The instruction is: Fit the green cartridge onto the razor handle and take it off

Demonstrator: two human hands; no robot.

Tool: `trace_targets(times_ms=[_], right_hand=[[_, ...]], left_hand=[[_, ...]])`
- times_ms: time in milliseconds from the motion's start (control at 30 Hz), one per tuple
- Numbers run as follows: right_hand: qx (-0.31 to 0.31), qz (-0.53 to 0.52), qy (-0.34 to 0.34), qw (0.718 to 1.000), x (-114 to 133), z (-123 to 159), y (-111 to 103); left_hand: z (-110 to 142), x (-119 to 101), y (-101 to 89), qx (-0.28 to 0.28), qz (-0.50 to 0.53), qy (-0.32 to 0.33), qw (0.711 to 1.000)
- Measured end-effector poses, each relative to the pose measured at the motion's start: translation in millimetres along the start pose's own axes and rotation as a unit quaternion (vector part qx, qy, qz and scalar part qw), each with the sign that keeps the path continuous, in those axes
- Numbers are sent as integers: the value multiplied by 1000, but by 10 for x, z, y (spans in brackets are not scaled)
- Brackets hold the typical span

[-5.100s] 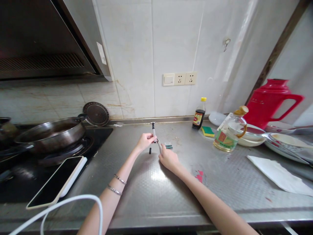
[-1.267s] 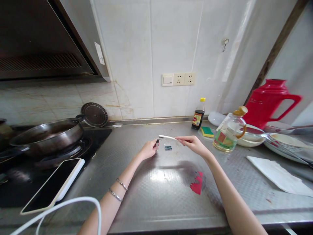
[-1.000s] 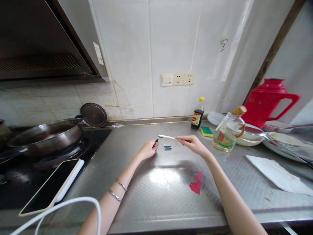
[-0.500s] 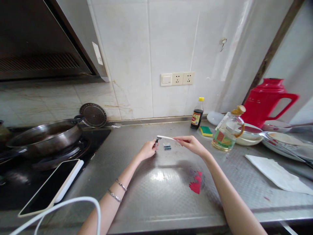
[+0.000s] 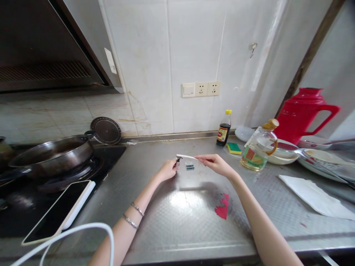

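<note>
My left hand (image 5: 168, 169) is closed around the dark handle of a small razor (image 5: 178, 160), its head pointing up. In my right hand (image 5: 217, 164), the thumb and fingers pinch one end of a slim white stick (image 5: 186, 156). The stick's far end lies over the razor's head and seems to touch it; too small to tell whether it is a brush. Just behind and between the hands, a small clear pack with dark green strips (image 5: 190, 166) rests on the steel counter (image 5: 166, 236).
A torn red scrap (image 5: 222, 208) lies nearer me. Rightward are a sauce bottle (image 5: 223, 129), sponge (image 5: 233, 148), glass oil jug (image 5: 256, 153), red thermos (image 5: 302, 114), dishes and white paper (image 5: 316, 195). At left are a pan (image 5: 55, 153) on the stove, a phone (image 5: 55, 214) and white cable (image 5: 83, 226).
The white stick and my right fingers have shifted slightly left, so its tip reaches a little further past the razor's head. My left hand is nearly still, grip unchanged.
</note>
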State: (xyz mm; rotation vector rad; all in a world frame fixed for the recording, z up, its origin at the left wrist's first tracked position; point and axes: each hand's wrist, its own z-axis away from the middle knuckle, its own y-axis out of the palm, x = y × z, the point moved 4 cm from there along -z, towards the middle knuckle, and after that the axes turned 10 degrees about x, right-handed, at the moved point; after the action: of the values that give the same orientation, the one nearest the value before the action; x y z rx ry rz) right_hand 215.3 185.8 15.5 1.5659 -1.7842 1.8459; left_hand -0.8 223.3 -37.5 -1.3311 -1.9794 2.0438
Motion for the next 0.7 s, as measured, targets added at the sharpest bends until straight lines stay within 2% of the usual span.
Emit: trace_targets(times_ms=[300, 400, 533, 633, 700], right_hand=[[10, -9, -5, 1000, 8, 1, 4], [0, -12, 1, 1000, -22, 0, -9], [-69, -11, -7, 998, -108, -9, -64], [-121, -2, -8, 993, -179, -21, -83], [-138, 4, -11, 990, -207, -34, -66]], left_hand=[[4, -3, -11, 1, -4, -8, 1000], [-1, 13, -2, -6, 24, -7, 1000], [-25, 18, 35, 12, 191, -31, 981], [-27, -37, 62, 61, 348, -80, 932], [-16, -92, 35, 60, 398, -98, 910]])
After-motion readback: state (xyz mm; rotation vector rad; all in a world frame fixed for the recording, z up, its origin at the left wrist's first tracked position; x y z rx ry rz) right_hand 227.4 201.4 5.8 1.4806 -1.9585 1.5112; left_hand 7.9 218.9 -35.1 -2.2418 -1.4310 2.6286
